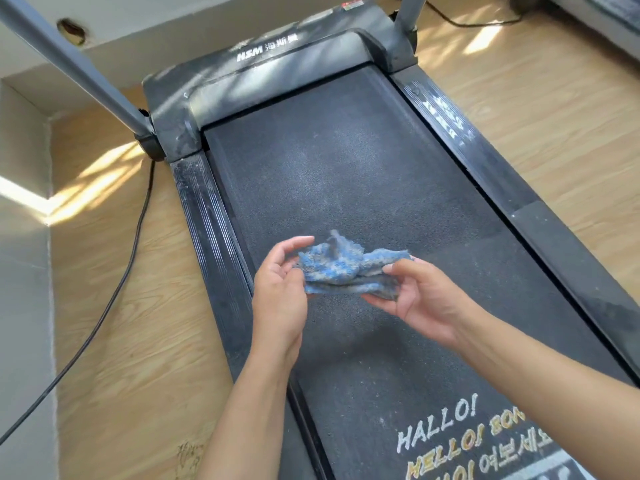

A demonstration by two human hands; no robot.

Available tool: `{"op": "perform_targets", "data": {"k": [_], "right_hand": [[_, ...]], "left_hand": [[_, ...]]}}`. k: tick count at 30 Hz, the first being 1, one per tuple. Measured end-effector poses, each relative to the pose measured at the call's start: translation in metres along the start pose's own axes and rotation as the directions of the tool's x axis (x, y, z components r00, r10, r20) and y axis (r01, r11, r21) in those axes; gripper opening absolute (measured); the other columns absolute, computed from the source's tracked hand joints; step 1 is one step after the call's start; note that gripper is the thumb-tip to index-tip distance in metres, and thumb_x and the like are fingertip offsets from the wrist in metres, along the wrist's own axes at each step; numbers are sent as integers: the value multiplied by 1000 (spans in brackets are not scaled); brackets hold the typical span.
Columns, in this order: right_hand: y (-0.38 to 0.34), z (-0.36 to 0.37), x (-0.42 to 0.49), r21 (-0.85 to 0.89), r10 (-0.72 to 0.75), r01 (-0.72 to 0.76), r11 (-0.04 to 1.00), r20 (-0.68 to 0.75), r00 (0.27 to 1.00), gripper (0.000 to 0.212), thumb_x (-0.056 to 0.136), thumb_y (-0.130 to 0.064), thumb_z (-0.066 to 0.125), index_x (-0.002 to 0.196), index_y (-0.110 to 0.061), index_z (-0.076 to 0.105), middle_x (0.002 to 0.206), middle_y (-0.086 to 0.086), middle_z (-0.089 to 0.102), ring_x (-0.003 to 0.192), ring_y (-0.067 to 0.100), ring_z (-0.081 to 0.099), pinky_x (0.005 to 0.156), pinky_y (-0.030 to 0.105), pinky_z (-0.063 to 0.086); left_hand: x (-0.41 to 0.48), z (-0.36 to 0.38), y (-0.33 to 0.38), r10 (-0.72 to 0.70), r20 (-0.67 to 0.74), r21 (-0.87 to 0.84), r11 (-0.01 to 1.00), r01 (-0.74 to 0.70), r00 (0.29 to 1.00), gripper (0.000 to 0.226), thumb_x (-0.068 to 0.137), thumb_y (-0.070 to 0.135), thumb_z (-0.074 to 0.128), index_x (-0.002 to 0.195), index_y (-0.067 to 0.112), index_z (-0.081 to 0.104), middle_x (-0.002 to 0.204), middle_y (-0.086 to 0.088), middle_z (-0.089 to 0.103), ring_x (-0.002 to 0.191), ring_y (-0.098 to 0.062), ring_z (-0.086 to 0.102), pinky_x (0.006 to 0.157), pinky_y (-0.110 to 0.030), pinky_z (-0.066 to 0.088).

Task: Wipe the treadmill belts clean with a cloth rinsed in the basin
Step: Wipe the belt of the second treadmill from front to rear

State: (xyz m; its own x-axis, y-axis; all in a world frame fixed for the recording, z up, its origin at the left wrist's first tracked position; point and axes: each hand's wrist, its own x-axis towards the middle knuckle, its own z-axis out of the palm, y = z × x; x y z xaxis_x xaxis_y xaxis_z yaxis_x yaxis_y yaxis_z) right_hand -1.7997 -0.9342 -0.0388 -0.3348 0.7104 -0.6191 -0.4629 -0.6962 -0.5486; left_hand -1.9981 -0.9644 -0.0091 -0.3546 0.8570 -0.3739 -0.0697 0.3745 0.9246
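Two hands meet over the treadmill belt (346,168), both on the same blue cloth (341,270); the left hand (280,292) curls its fingers round the cloth's left edge, thumb toward the fabric; the right hand (427,303) pinches the other end, thumb on top and fingers underneath. The cloth is bunched and crumpled between them, blue mottled with grey, held up above the belt rather than lying flat on it; both forearms reach in from the bottom of the view. Under the hands the black belt looks dusty, with a paler, greyer patch toward its middle; nearer the person, white and yellow lettering (438,429) reads "HALLO!" and "HELLO!". Ribbed side rails run along each side, the left rail (207,223) speckled with dust, the right rail (491,168) carrying a small printed label. Beyond the belt sits the dark motor cover (277,76) marked "HSM"; grey uprights rise from its corners, one at left (76,64), one at right (410,12). A black power cable (114,271) trails across the wooden floor (138,341) at left, where sunlight falls in bright patches.
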Motion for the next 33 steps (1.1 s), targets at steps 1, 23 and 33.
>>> {"op": "perform_targets", "data": {"k": [1,23,33], "right_hand": [[-1,-2,-1,4,18,-19,1000,17,1000,29,94,-3,56,122,-8,62,121,19,70,110,32,69,98,49,59],[-39,18,-23,-800,-555,598,43,479,681,25,82,2,78,87,-19,67,85,-7,65,83,18,62,79,39,52],[-37,11,-15,-758,-483,450,473,204,851,56,69,-64,86,109,-30,67,102,-9,71,97,1,67,84,27,52]], "left_hand": [[0,0,2,-1,4,-21,1000,2,1000,67,88,-20,32,110,24,77,108,-3,80,94,-20,72,89,-49,57],[5,4,32,244,241,-1,968,-252,939,54,90,-13,73,129,25,74,120,8,79,106,-11,75,98,-31,60],[3,7,52,274,346,-348,926,-148,898,52,91,-14,64,138,9,65,137,-11,72,119,-23,69,99,-36,60]]}}
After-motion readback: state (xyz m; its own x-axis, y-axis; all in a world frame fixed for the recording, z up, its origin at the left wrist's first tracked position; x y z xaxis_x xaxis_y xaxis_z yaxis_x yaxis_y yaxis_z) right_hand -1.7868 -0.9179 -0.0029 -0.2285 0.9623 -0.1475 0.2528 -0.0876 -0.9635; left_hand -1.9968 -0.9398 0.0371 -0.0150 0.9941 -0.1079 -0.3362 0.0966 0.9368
